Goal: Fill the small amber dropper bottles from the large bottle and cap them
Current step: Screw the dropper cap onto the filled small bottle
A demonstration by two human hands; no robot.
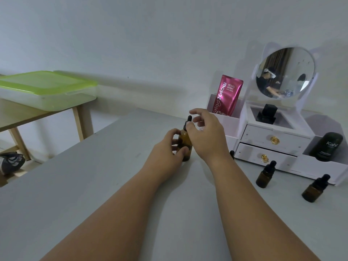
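1. Gripping the large amber bottle (185, 147) low on its body, the left hand (165, 151) has thumb & fingers curled round the glass. The bottle stands upright on the grey table (94, 185), mid-frame, well out from the body.
2. The right hand (206, 134) is up at the black dropper cap (188, 122). Its thumb lies against the collar and the other fingers curve loosely past the rubber bulb. Can't tell if it's really pinching the cap or only touching it, since the thumb hides the contact.
3. Liquid level in the big bottle is unreadable: glass is dark & half covered by both hands.
4. Off to the right, two small amber bottles stand capped on the table, the first small bottle (265, 175) near the organiser and the second small bottle (315, 189) toward the frame edge.
5. The third small bottle (232, 153) shows only its black top behind the right wrist; the rest is hidden.
6. The white organiser (273, 140) w/ two drawers is cropped at right. It holds a pink pouch (227, 95) & a dark bottle (326, 146). The round mirror (286, 72) gives a blurry reflection.
7. At far left, the green-lidded box (47, 91) sits on a wooden side table (18, 117), both cut off.
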